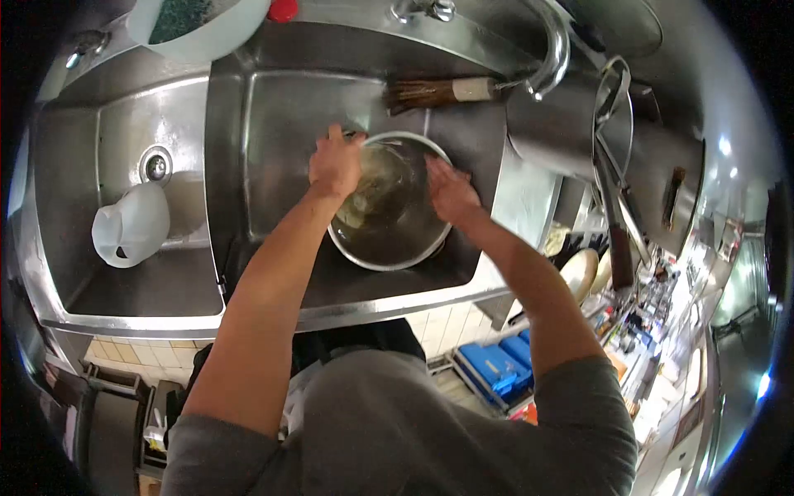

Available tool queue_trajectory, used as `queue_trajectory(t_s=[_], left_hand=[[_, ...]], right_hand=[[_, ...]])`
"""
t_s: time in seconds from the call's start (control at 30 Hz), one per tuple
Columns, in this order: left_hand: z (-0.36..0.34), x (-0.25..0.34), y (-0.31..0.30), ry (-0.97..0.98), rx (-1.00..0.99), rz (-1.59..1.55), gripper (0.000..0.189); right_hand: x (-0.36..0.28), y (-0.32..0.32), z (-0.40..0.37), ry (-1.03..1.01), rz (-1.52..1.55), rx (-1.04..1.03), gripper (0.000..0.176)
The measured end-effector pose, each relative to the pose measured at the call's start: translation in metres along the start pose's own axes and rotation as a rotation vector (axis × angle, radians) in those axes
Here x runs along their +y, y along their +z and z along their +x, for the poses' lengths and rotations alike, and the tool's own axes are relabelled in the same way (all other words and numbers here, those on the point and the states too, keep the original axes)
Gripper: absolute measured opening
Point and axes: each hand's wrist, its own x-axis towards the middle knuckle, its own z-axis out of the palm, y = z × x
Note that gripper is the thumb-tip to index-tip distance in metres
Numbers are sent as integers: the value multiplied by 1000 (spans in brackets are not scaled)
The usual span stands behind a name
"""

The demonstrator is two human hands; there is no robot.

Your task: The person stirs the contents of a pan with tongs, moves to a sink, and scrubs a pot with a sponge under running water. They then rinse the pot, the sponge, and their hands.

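Note:
A round metal pot [405,236] sits in the right basin of the steel sink, with some murky liquid in its bottom. My left hand [335,165] is closed on the upper left of its rim; a small dark piece shows by the fingertips, too little to name. On the opposite side my right hand [453,190] grips the rim, its fingers reaching over the inner wall. Behind the pot lies a bristle brush [442,93] with a pale band, close to the basin's back wall.
A white plastic jug [132,227] lies in the left basin near the drain [155,165]. At the back left is a white container [207,33] with green contents. A curved faucet [556,50] rises behind. Long-handled utensils [612,198] hang right; blue bins [494,364] stand below.

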Motion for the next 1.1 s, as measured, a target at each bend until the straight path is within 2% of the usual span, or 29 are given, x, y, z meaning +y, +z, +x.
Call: queue_trajectory(t_s=[0.03, 0.07, 0.13, 0.2, 0.23, 0.3, 0.33, 0.37, 0.4, 0.43, 0.47, 0.53, 0.57, 0.6, 0.67, 0.73, 0.8, 0.87, 0.9, 0.93, 1.0, 1.07, 1.1], left_hand=[[-3, -2, 2, -1, 8, -15, 52], [-10, -4, 8, 9, -1, -21, 52], [-15, -5, 16, 40, 3, 16, 52], [-7, -4, 10, 55, 44, 37, 52], [-12, 1, 7, 35, 31, 32, 50], [-7, 2, 5, 19, 36, 31, 49], [-3, -1, 12, 13, 47, 17, 46], [-3, -3, 18, 12, 50, 8, 44], [-4, -3, 18, 21, 45, 18, 44], [-5, -1, 18, 1, 49, -8, 42], [-3, 1, 16, -20, 59, -35, 40], [1, -7, 21, -32, 84, -30, 38], [-3, -8, 25, -45, 88, -34, 36], [-4, -6, 23, -31, 88, -24, 36], [-7, -3, 17, -77, 51, -6, 35], [-10, 6, 4, -65, -5, -9, 38], [-6, 19, -4, -25, -54, -4, 46], [6, 21, -2, 32, -41, -28, 48], [16, 13, 2, 66, -39, -56, 48], [27, -1, 24, 86, 49, -107, 47], [24, -25, 12, 185, 181, -231, 60], [-12, -41, -20, 123, 175, -219, 66], [-33, -52, -31, 73, 141, -218, 74]], right_hand=[[23, 3, 17, 11, 19, 174, 51], [26, -4, 27, 10, 33, 177, 51], [30, -33, 38, -213, -393, -7, 54], [-30, 20, 29, 321, -54, 90, 50], [-67, 35, 26, 411, 169, 56, 46], [-144, 35, 34, 332, 788, -71, 39], [-175, 28, 53, 283, 1082, 26, 36], [-191, 20, 74, 213, 1318, 232, 33], [-181, -32, 84, 347, 1950, -122, 32], [-168, -61, 83, 350, 1955, -112, 32], [-155, -86, 82, 250, 1791, -32, 35], [-144, -57, 73, -107, 1335, -60, 39], [-141, -9, 45, -338, 1037, -162, 38], [-113, -9, 1, -190, 641, -243, 40], [-82, -47, -35, -42, 238, -313, 42], [-73, -74, -26, -124, 537, -659, 45], [-147, -42, 5, 9, 1131, -209, 43], [-187, -66, 51, 271, 1421, 200, 42], [-192, -72, 72, 216, 1419, 228, 42], [-195, -77, 90, 232, 1423, 378, 43], [-165, -105, 88, 230, 1351, 276, 49], [-139, -110, 80, 221, 1312, 211, 45], [-123, -115, 70, 216, 1385, 286, 40]])
